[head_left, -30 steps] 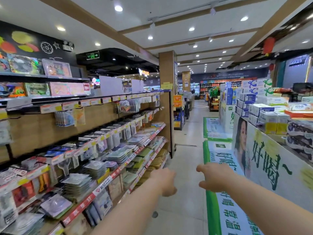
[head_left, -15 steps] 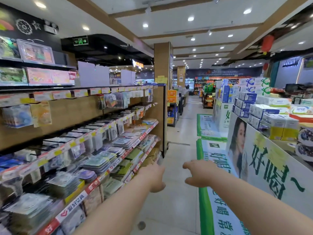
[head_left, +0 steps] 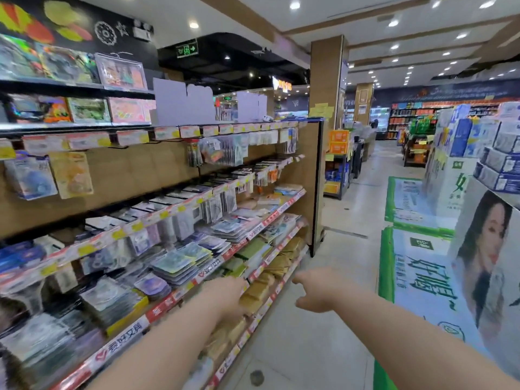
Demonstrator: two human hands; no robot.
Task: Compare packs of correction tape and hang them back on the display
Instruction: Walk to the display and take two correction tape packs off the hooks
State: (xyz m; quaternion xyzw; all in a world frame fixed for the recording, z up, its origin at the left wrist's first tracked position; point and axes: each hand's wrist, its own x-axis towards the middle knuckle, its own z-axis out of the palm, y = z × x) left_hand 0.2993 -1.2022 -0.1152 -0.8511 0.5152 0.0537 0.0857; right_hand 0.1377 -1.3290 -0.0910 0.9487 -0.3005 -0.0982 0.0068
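Wood-backed shelving (head_left: 126, 178) hangs blister packs (head_left: 31, 175), likely correction tape, on pegs for browsing, well apart from both hands. The right hand (head_left: 315, 291) reaches out loosely curled, empty; the left hand (head_left: 225, 294) hides its grip.

Hands shifted toward shelf unit (head_left: 314, 192)
Left hand (head_left: 228, 294) now overlaps the unit's lower front edge, earlier over floor beside it; right hand (head_left: 316, 291) also nearer the unit, forefinger possibly straighter, though it's blurry.
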